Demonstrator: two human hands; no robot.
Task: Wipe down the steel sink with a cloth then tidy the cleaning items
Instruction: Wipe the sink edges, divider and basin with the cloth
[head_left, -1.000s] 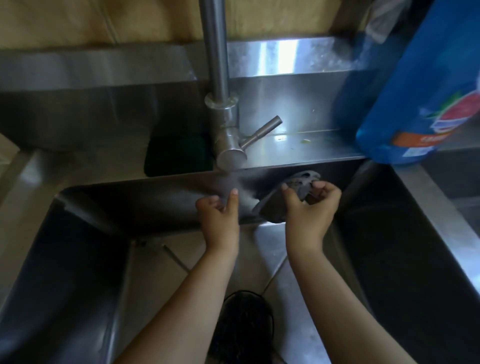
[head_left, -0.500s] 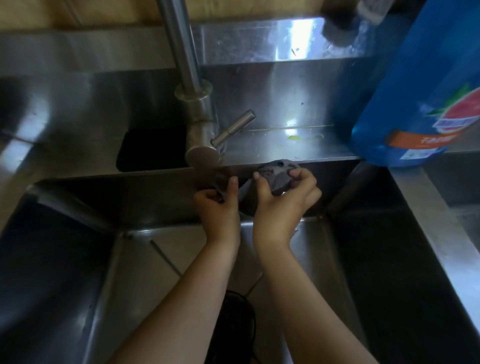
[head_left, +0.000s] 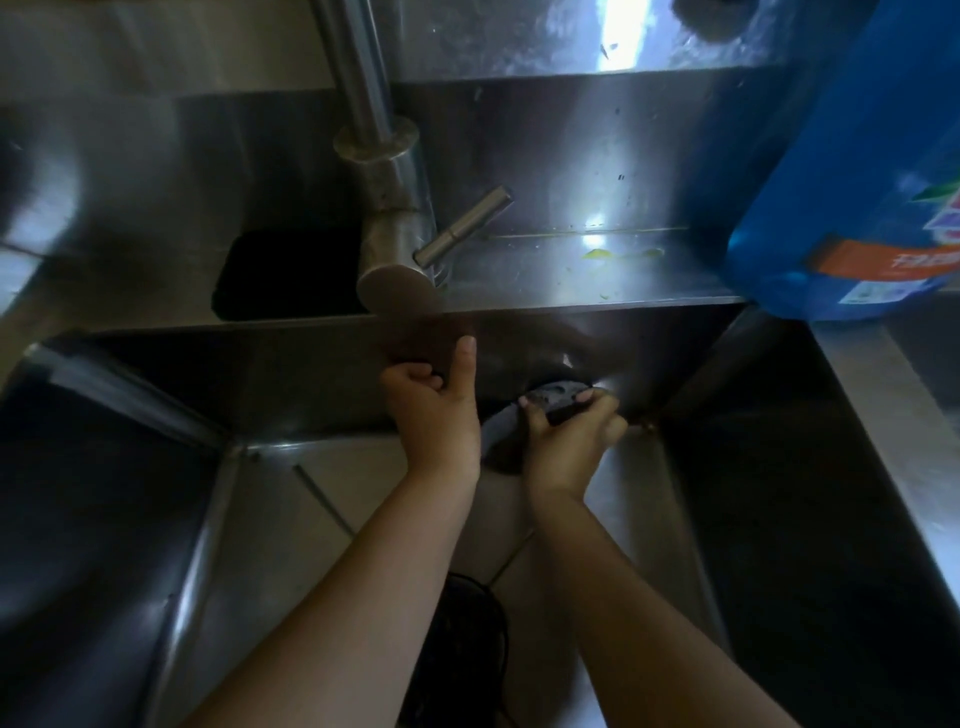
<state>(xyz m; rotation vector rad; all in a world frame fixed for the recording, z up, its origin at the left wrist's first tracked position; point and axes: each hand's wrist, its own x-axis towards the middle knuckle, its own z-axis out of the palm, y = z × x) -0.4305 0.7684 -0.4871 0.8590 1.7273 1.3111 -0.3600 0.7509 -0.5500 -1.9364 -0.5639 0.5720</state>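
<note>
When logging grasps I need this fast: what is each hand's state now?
Left hand: fingers curled, thumb up; whether it holds anything cannot be told.
Right hand: closed, gripping the cloth.

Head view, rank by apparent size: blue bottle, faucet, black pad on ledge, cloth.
1. Blue bottle, cropped and near the camera.
2. Faucet.
3. Black pad.
4. Cloth, partly hidden in the right hand.

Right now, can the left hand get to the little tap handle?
Probably yes. The left hand is in the sink just below the tap handle, with nothing between them to block it. Its fingers are curled, so they would have to open. The right hand grips the cloth.
</note>
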